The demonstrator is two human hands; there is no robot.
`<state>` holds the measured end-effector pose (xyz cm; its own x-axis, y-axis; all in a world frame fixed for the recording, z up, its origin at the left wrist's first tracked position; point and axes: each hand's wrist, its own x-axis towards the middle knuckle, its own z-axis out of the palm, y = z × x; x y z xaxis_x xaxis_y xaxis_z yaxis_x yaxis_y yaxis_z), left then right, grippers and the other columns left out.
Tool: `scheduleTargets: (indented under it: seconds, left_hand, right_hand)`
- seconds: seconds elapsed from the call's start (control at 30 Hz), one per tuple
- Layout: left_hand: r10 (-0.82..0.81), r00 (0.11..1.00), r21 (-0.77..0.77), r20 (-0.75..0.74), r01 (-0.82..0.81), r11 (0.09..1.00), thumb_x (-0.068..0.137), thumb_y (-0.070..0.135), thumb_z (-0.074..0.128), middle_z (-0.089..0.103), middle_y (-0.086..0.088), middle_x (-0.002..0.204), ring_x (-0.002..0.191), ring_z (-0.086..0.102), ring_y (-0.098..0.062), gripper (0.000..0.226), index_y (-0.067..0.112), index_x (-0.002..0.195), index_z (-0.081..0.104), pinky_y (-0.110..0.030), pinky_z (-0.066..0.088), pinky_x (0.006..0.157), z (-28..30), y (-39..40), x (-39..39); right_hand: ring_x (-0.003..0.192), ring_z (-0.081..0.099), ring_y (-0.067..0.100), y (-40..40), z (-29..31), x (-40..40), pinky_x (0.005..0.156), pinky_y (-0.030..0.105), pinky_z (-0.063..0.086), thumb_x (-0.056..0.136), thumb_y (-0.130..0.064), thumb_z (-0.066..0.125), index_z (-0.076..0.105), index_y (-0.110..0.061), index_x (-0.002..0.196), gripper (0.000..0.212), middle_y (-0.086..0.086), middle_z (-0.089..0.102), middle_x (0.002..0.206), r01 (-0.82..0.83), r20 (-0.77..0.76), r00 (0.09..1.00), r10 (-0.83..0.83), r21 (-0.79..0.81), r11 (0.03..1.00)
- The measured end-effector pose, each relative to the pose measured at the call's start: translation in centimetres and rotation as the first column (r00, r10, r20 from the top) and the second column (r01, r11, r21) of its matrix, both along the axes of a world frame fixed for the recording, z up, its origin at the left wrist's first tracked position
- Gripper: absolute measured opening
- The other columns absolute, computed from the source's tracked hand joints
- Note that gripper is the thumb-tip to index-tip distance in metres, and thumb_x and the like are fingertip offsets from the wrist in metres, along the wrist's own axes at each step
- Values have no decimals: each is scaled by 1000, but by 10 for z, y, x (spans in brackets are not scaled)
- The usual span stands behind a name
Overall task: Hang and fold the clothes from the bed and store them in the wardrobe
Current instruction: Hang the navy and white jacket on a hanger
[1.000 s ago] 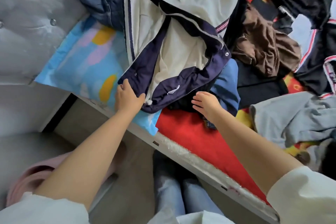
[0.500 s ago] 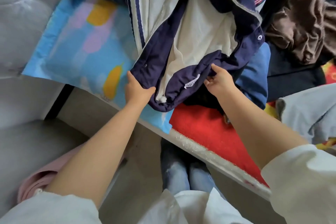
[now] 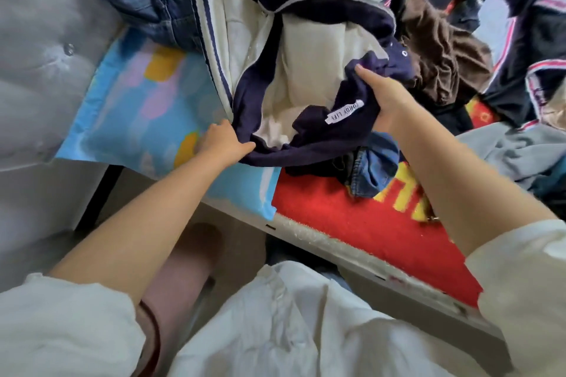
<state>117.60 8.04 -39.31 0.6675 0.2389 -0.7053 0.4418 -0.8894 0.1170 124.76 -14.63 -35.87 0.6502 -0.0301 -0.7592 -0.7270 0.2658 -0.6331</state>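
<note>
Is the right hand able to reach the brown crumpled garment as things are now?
Probably not at once: the right hand grips the navy and cream jacket. The brown crumpled garment lies just beyond it, uncovered, so it must let go first.

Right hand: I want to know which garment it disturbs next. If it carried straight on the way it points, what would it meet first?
Probably the crumpled brown garment, just beyond the navy jacket that the right hand grips; depth is unclear.
</note>
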Motion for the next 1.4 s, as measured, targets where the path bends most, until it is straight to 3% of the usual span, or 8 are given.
scheduleTargets:
  seconds: [0.23,0.43,0.57,0.7,0.9,1.07,1.2,1.4]
  left_hand:
    - [-197,797,-108,571,311,944,92,23,53,31,-14,141,127,34,-30,61,8,143,23,-37,32,99,86,-67,76]
    - [-445,296,122,845,704,700,72,15,72,30,-20,145,133,28,-38,80,15,142,34,-50,28,104,151,-148,116]
    - [-417,185,-39,890,942,333,72,16,53,67,-21,92,83,63,-39,37,1,103,64,-33,43,72,171,-228,86]
    - [-371,88,18,924,961,275,73,34,45,60,-17,60,51,59,-31,38,-2,72,60,-27,41,50,199,-280,64]
    - [-251,-145,207,957,948,241,71,34,48,52,-10,48,37,50,-24,33,4,57,50,-20,35,42,265,-341,33]
    - [-93,-89,113,992,951,289,70,30,46,42,-1,50,40,39,-16,31,2,58,51,-20,26,45,300,-353,9]
    - [106,147,-178,984,893,413,76,13,67,40,11,54,43,40,3,19,5,63,55,-5,32,49,341,-336,13]
    - [81,81,-114,993,708,697,80,-1,55,49,9,70,63,43,-5,11,0,90,58,-13,30,59,375,-281,17]
  right_hand:
    - [69,65,10,-66,100,-8,75,27,54,79,8,60,61,-19,79,27,-13,68,60,-277,347,862,370,-289,916]
    - [75,61,13,-124,175,-53,74,22,49,59,-8,66,63,-15,87,30,-6,65,78,-515,189,688,701,-554,655]
    - [76,59,20,-167,213,-100,74,33,45,54,-11,59,61,0,86,34,8,61,78,-418,160,755,636,-630,654]
    - [78,65,22,-222,237,-149,77,35,49,56,-22,76,65,-8,86,36,8,69,81,-347,71,832,549,-706,617]
    - [79,58,35,-268,226,-187,57,32,36,78,-29,68,49,-3,94,36,12,54,77,51,24,971,238,-993,-107]
    - [92,56,37,-262,181,-181,69,39,41,74,-30,67,54,-5,108,44,15,58,100,283,278,959,52,-948,-145]
    - [110,49,38,-258,161,-170,88,46,40,76,-16,59,49,-4,123,49,17,51,121,376,369,924,-96,-924,66]
    - [105,52,39,-261,200,-121,79,37,39,82,-4,43,52,-1,119,38,22,57,115,383,456,884,103,-832,401]
